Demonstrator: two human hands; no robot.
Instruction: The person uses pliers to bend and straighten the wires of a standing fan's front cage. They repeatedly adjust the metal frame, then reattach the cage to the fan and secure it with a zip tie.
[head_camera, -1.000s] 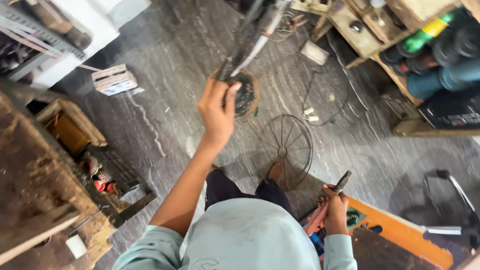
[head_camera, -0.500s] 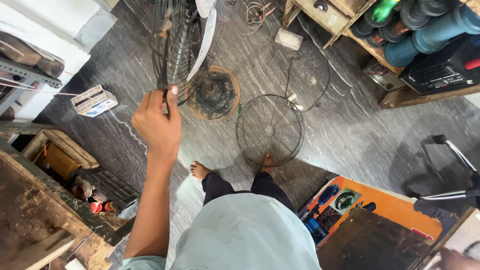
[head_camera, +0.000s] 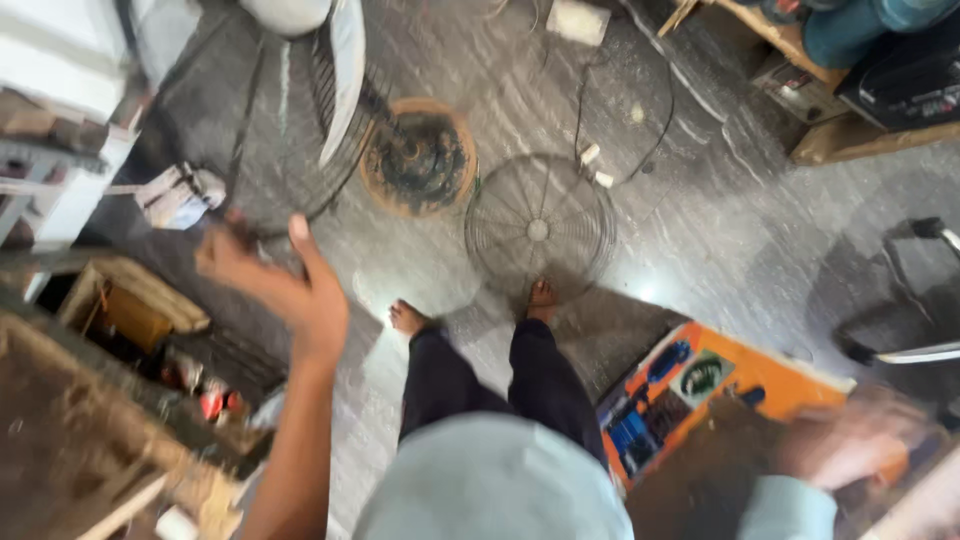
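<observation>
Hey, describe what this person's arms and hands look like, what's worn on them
The left hand is bare, with no glove, ring or watch visible, and the forearm below it is uncovered. The right hand is motion-blurred and also looks bare; a pale blue-green sleeve cuff ends at its wrist, matching the pale blue-green shirt. No markings are readable.

We are standing in a small repair workshop, most likely for fans. On the grey stone floor we see a loose wire fan guard, a rusty round fan base and a stripped fan with 1 white blade. Worn wooden benches, shelves of parts and stray cables surround us.
</observation>
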